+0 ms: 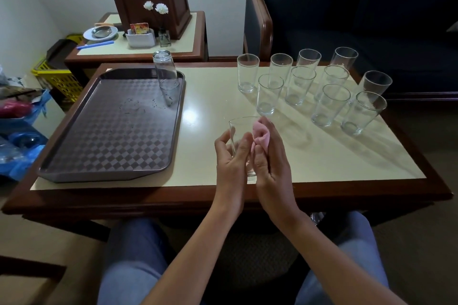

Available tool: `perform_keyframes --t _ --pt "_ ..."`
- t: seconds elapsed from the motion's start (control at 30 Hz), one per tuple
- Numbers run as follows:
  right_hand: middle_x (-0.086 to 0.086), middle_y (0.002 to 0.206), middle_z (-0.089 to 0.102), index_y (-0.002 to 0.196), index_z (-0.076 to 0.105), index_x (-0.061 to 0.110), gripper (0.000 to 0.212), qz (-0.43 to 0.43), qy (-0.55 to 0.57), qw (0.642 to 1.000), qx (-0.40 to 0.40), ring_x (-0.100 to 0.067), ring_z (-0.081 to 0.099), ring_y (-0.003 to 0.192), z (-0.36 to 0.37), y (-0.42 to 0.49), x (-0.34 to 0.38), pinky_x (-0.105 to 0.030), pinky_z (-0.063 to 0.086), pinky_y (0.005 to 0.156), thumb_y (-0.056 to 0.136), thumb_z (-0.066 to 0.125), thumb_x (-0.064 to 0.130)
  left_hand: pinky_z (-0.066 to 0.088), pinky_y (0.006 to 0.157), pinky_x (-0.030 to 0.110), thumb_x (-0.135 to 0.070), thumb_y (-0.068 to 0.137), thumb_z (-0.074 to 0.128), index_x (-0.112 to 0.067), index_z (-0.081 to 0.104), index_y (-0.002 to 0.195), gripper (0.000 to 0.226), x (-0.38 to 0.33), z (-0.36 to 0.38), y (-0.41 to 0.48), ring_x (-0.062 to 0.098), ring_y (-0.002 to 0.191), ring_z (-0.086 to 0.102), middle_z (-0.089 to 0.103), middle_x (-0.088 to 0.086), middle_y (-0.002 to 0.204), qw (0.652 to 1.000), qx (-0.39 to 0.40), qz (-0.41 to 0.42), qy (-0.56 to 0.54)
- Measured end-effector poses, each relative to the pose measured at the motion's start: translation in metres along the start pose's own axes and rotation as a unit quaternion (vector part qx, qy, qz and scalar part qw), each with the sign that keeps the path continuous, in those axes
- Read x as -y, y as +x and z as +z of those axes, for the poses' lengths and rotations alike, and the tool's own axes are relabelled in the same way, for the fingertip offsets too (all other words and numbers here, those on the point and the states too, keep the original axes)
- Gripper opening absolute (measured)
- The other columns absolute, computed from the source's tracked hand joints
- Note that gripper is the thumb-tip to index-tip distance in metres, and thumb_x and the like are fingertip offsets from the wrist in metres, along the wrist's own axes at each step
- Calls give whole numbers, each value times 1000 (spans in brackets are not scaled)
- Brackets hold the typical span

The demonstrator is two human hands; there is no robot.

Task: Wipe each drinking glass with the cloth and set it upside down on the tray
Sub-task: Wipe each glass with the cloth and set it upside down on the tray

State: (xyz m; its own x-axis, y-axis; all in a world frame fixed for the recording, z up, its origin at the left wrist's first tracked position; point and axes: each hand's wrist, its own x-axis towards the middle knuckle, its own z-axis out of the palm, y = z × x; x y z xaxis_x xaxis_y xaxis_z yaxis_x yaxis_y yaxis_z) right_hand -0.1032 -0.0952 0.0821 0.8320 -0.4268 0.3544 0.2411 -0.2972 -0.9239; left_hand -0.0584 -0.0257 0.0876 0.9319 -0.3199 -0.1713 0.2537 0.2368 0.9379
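Your left hand (230, 156) has its fingers and thumb curled round a clear drinking glass (239, 131), and you're holding it just above the cream-topped wooden table (210, 106), near the front edge, mouth pointing up and away from you. Your right hand (272, 163) is right up against it, fingers closed on a bunched pink cloth (261, 137) that is pressed to the right side of the glass up by the rim; whether the cloth reaches inside, I cannot tell. Over to your left lies the brown checkered plastic tray (99, 177), and there's one upturned clear glass (166, 74) on it, standing mouth-down in the far right corner. A few faint ring marks show on the tray floor just in front of it. Across the right half of the table, ten upright clear tumblers (301, 85) stand close together in loose rows, well apart from the tray. Beyond the table, a smaller wooden side table (138, 44) carries two white flowers (156, 6) in a small glass bottle, a white holder and a metal dish. A yellow plastic basket (57, 79) sits on the floor at far left.
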Motion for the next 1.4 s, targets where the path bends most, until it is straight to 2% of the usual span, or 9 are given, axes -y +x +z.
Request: perform_keyframes --t 0.1,0.23,0.33,0.5,0.77,0.93,1.1,1.27,1.4 --pt "11 150 49 148 40 28 40 124 149 980 -32 7 52 127 -5 21 5 -29 43 112 109 34 25 60 79 26 -49 82 61 -25 43 142 67 5 2 -5 16 98 73 67 5 125 1000 19 -1 -7" --pt "13 135 61 141 47 33 36 193 185 963 -31 -14 65 118 -5 23 4 -43 51 102 107 35 33 43 110 30 -62 84 60 -37 53 139 61 9 -2 0 4 124 55 50 -2 139 999 14 5 50" --pt "11 112 67 127 53 39 28 163 182 968 -55 -8 67 110 -3 19 1 -42 55 96 107 40 26 51 91 17 -62 80 56 -37 45 147 73 5 -1 2 0 112 58 51 -1 130 993 10 36 115" --pt "1 146 54 131 50 41 34 117 154 980 -48 2 63 115 -1 15 2 -26 53 94 107 40 20 55 86 21 -57 81 65 -42 39 146 72 12 3 -6 7 110 64 58 1 128 988 -33 81 126" --pt "2 157 41 148 36 27 45 -29 -4 999 -22 -13 36 147 -4 -7 -2 -38 37 118 105 47 23 51 106 42 -35 82 65 -39 53 135 54 6 1 -6 20 123 65 64 2 134 997 1 22 -76" --pt "0 135 63 138 51 28 34 127 130 983 -39 -26 60 127 -11 20 -1 -52 48 107 108 37 29 59 83 40 -40 89 62 -26 43 148 63 7 -1 -8 25 108 70 74 3 118 994 37 8 -99" --pt "5 147 54 148 42 28 42 139 155 978 -19 -15 65 120 -5 12 3 -35 53 102 106 40 29 39 116 34 -41 99 52 -33 34 154 57 4 3 3 0 123 53 49 -19 130 999 15 31 23" --pt "4 153 48 151 40 29 47 95 109 988 -54 -15 48 139 7 1 -13 -49 43 112 105 46 18 54 83 17 -38 97 63 -36 27 153 66 14 0 1 3 106 63 50 -2 129 995 -30 49 85" --pt "8 156 38 152 37 21 53 44 49 997 -26 7 43 136 8 -9 -10 -17 44 106 103 45 0 58 85 30 -35 91 69 -39 41 139 55 12 -8 0 16 111 70 61 5 132 1000 -17 6 -1"
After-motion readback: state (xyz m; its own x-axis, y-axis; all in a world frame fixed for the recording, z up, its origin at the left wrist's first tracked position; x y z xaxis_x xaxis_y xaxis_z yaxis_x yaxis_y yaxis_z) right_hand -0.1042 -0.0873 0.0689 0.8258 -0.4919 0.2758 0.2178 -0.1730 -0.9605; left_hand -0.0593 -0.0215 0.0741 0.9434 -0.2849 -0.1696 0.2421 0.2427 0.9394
